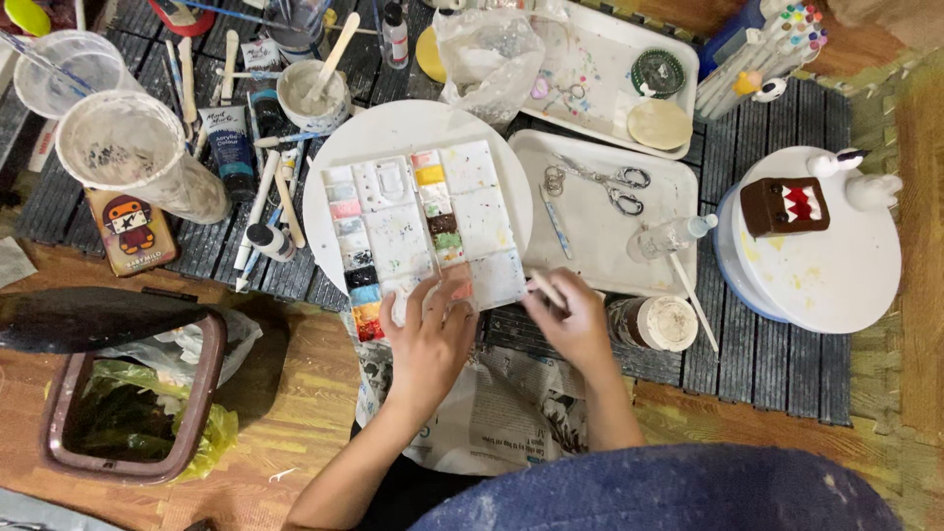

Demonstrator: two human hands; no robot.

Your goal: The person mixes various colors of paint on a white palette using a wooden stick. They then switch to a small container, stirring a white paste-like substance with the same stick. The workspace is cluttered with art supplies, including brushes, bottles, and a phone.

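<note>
A dark slatted mat (pixel 777 354) covers the wooden floor (pixel 295 413), with an open brown bin (pixel 128 393) to its lower left.

The paint palette (pixel 418 231) under the left hand (pixel 430 339) looks like hard white plastic, glossy, its wells crusted with matt dried paint. It lies on a smooth white round plate (pixel 393 123). The right hand (pixel 575 324) holds a pale, matt wooden stick (pixel 546 288). The scissors (pixel 605 182) are shiny metal on a smooth white plastic tray (pixel 678 265). Crumpled newspaper (pixel 511 403) is dull printed paper. The floor (pixel 295 413) shows worn, grainy wood; the bin liner (pixel 211 433) is glossy yellow-green plastic film.
</note>
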